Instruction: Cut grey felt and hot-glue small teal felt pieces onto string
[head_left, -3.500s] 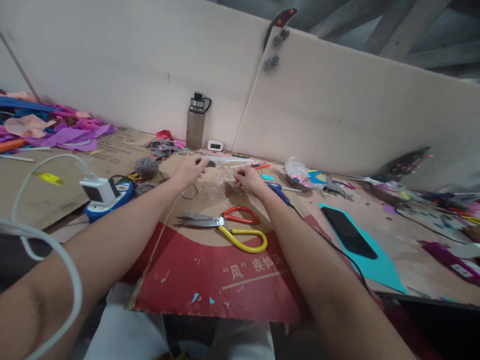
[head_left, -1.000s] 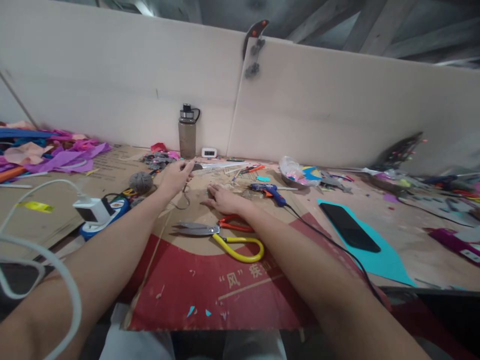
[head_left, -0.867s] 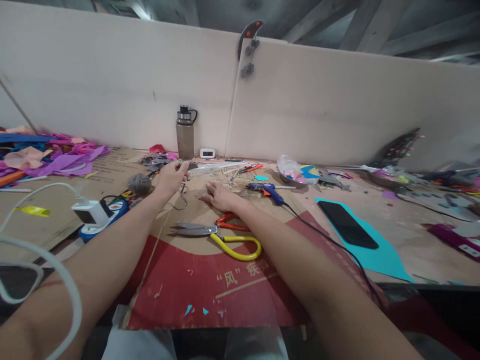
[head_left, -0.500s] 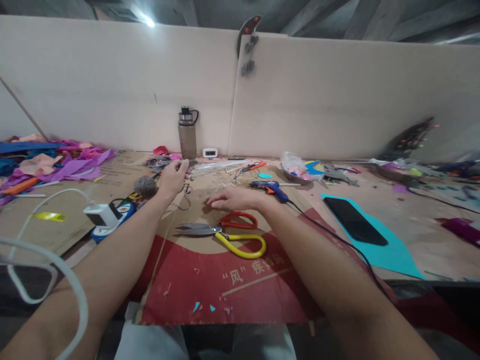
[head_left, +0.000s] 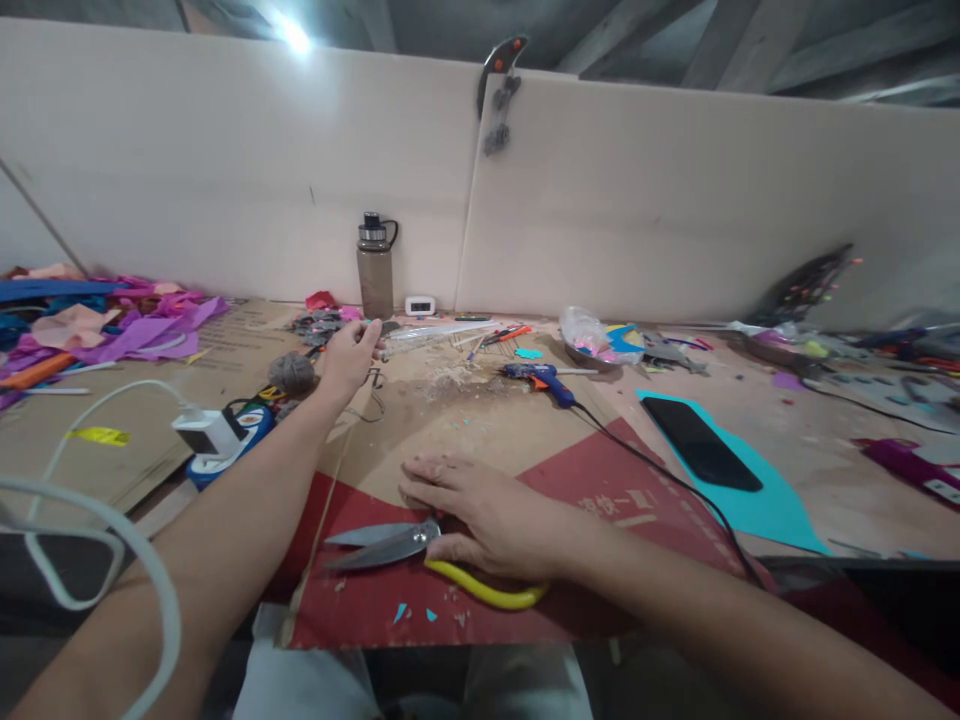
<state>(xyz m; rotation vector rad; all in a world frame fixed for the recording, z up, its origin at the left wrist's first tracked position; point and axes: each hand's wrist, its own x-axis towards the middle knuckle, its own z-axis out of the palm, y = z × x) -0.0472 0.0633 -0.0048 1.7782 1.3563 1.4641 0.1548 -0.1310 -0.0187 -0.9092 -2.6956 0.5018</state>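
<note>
My right hand (head_left: pixel 480 515) lies over the large scissors (head_left: pixel 405 543), its palm hiding the red handle, the thumb by the pivot and the fingers on the far side. The scissors' blades point left, slightly apart, and the yellow handle shows below the hand. They rest on the red part of a cardboard sheet (head_left: pixel 525 615). Farther back, my left hand (head_left: pixel 354 355) is curled with fingertips together, beside a clear plastic wrapper (head_left: pixel 431 335); what is between the fingers is too small to make out.
A blue glue gun (head_left: pixel 551 382) lies right of centre, its cord running to the front edge. A black phone (head_left: pixel 703 442) rests on turquoise sheet (head_left: pixel 787 520). A bottle (head_left: pixel 375 275) stands against the board. Grey yarn (head_left: pixel 292 373), a power strip (head_left: pixel 255 437) and a white cable (head_left: pixel 161 580) are left.
My right hand has come down onto the scissors and brought them toward me and slightly left. Crumbs on the cardboard behind it are now uncovered. The left hand is nearly still.
</note>
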